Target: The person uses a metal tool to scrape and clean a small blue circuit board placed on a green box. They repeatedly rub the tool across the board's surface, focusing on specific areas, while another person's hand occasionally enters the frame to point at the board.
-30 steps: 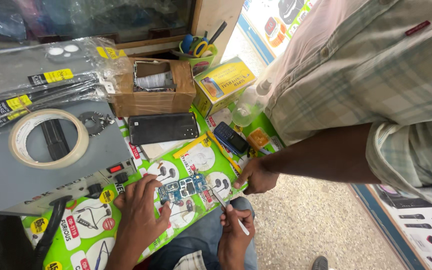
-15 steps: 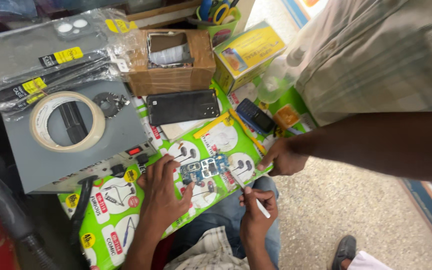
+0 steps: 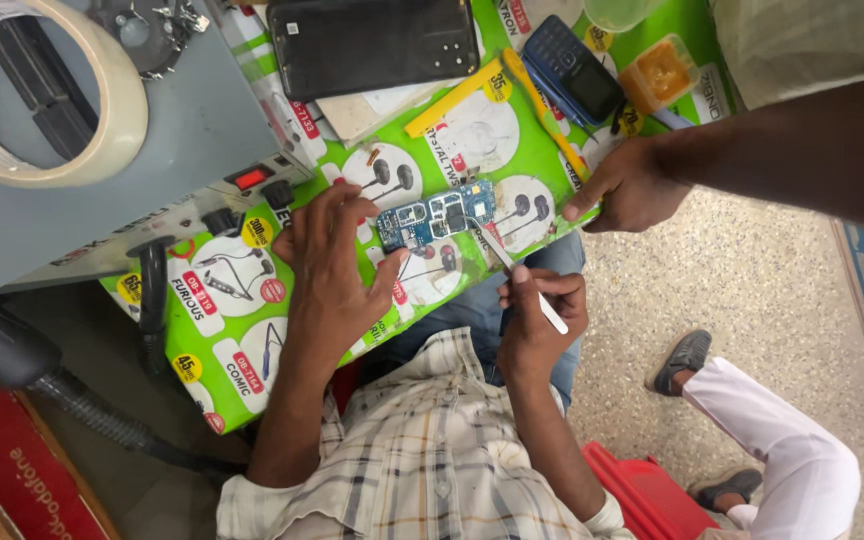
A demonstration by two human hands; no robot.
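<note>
- Worktop (image 3: 282, 345): covered with green printed sheets showing earphones, near edge running over the person's lap.
- Grey box (image 3: 167, 140): on the far left corner of worktop, red switch and knobs on its front, tape roll (image 3: 102, 120) lying on top.
- Black phone (image 3: 382, 42): face down at the far edge, middle; blue keypad phone (image 3: 572, 68) towards the far right corner.
- Left hand (image 3: 332, 285): flat on worktop near its near edge, fingers spread, thumb and forefinger pinching the left end of the board.
- Right hand (image 3: 537, 320): just off the near edge, grip pressed together around tweezers (image 3: 517, 272), tips touching the board's right end.
- Other person's hand (image 3: 632, 185): resting on the right edge.
- Board (image 3: 437, 213): small, blue, lying mid-worktop near the near edge, between both hands.
</note>
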